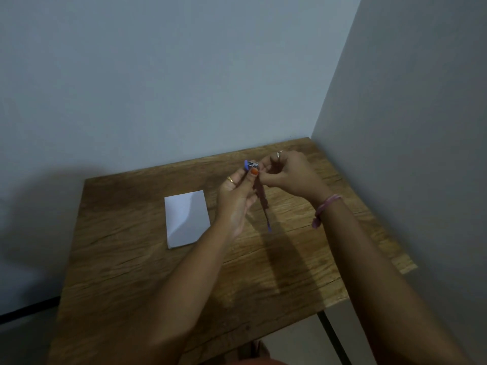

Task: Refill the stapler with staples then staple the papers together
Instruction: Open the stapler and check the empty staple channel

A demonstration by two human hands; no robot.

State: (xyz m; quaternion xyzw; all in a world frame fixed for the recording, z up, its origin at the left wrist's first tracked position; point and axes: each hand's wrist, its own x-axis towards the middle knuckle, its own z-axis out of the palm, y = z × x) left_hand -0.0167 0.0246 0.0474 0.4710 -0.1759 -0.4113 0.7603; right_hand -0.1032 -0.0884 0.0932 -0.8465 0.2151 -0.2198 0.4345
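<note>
You held the small stapler (251,165) in the air above the tabletop (158,272), with your left hand (237,198) closed around it and the thumb pressed at its blue end. Your right hand (287,173) had its fingers (266,180) pinched together right against the stapler's open metal part; I could not tell whether a strip of staples sat between them, as it was too small and dim to see.

The chief risk, in my judgement, was that a staple strip would break or slip from so fine a pinch, since such strips are brittle and slick. A long dark piece (264,204) with a blue tip hung down below your hands; if it was the stapler's swung-open arm, it could snap shut on your fingertips.

The stapler looked like hard blue plastic with bright metal. The papers (187,218), smooth, white and rectangular, lay flat on the rough-grained wooden tabletop, just left of your left hand.
</note>
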